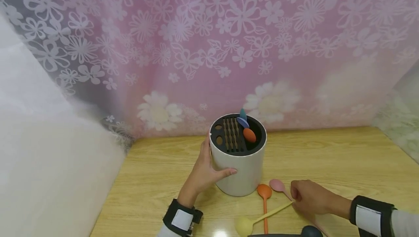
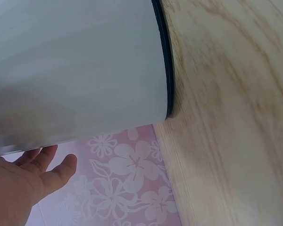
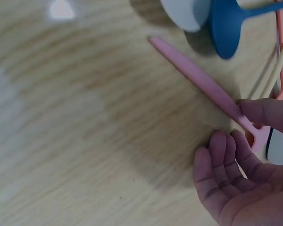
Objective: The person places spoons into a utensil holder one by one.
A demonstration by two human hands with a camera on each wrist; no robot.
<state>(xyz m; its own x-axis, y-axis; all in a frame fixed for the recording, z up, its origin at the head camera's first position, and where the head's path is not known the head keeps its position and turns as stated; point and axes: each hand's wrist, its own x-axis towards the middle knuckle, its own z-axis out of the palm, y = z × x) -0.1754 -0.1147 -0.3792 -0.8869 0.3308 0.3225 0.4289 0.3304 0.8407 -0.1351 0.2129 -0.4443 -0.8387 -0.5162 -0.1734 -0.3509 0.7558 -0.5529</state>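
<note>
A white cylindrical utensil holder (image 1: 240, 173) with a black slotted top stands on the table, also large in the left wrist view. My left hand (image 1: 207, 173) holds its left side, thumb across the front and fingers along the side. Three utensil heads stick out of its open compartment: orange (image 1: 249, 135), blue (image 1: 242, 122) and teal (image 1: 243, 114). To the right, a pink spoon (image 1: 277, 185) lies on the table. My right hand (image 1: 311, 197) pinches its handle (image 3: 198, 77) between thumb and index finger; the other fingers are bent.
An orange spoon (image 1: 264, 191) lies before the holder, crossed by a yellow ladle (image 1: 243, 226). A dark utensil (image 1: 311, 231) is cut off at the bottom edge. A pink flowered curtain (image 1: 209, 66) hangs behind the wooden table (image 1: 327, 153).
</note>
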